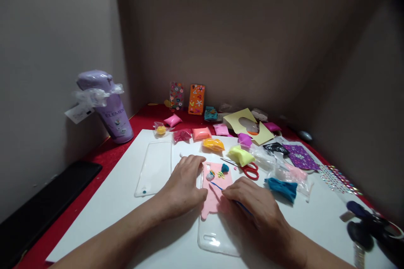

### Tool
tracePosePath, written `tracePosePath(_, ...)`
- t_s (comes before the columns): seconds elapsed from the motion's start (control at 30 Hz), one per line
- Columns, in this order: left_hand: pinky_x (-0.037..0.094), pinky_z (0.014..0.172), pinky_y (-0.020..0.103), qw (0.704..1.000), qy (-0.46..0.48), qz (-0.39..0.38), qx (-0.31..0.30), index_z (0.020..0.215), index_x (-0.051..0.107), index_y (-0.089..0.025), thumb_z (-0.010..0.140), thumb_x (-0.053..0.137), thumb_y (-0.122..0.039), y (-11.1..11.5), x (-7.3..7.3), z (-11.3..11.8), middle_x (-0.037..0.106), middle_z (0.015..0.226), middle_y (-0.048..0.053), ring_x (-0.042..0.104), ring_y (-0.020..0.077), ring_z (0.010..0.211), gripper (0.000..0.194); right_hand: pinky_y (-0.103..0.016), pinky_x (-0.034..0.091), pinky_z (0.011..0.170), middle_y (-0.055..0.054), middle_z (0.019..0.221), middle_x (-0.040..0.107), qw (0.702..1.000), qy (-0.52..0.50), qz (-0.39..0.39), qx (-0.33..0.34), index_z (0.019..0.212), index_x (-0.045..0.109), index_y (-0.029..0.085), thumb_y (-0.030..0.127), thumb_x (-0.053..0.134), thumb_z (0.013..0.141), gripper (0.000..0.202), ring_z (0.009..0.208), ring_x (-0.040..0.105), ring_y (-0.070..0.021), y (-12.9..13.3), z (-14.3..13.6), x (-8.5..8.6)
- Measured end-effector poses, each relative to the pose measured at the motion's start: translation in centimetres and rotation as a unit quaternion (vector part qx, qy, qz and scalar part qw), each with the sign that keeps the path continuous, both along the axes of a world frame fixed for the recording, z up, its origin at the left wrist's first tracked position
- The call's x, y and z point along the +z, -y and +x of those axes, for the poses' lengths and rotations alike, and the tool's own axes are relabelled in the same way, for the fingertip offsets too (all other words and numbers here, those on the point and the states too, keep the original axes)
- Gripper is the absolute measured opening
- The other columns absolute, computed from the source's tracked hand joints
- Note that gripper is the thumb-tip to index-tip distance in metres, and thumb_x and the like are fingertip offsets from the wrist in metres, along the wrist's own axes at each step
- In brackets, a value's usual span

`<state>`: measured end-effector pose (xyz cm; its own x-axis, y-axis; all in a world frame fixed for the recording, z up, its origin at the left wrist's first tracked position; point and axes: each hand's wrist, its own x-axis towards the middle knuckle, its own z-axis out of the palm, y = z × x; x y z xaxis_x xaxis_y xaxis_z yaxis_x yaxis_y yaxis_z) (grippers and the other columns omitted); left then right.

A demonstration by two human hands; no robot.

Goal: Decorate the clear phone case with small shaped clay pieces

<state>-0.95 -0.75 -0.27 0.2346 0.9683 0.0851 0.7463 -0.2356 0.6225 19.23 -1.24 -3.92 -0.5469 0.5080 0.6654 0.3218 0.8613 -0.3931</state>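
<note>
A clear phone case lies on the white board, its upper part coated with pink clay. On the pink layer sit a small rainbow-and-cloud shape, thin yellow-green strips and a teal clay lump. My left hand braces the case's left edge between thumb and forefinger, which are spread along it. Pinched in my right hand is a thin blue clay modelling tool. Its tip points at the pink clay below the rainbow; whether it touches cannot be told.
Left is another clear case. Red-handled scissors, yellow-green, orange and teal clay packs lie beyond my hands. A purple tumbler stands left; decorated cases lean behind. Keys lie right.
</note>
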Motion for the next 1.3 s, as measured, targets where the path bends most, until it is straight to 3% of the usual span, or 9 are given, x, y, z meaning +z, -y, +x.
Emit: tracePosePath(1.3, 0.04, 0.092, 0.041, 1.0, 0.004, 0.027, -0.003, 0.114, 0.048, -0.019, 0.06, 0.057, -0.015, -0.11, -0.73, -0.17, 0.052, 0.111, 0.008, 0.045, 0.0257, 0.105, 0.055, -0.033, 0.047, 0.06, -0.009, 0.075, 0.063, 0.997, 0.063, 0.053, -0.015, 0.088, 0.06, 0.014, 0.009, 0.046, 0.088, 0.016, 0.07, 0.056, -0.0185, 0.12, -0.32, 0.06)
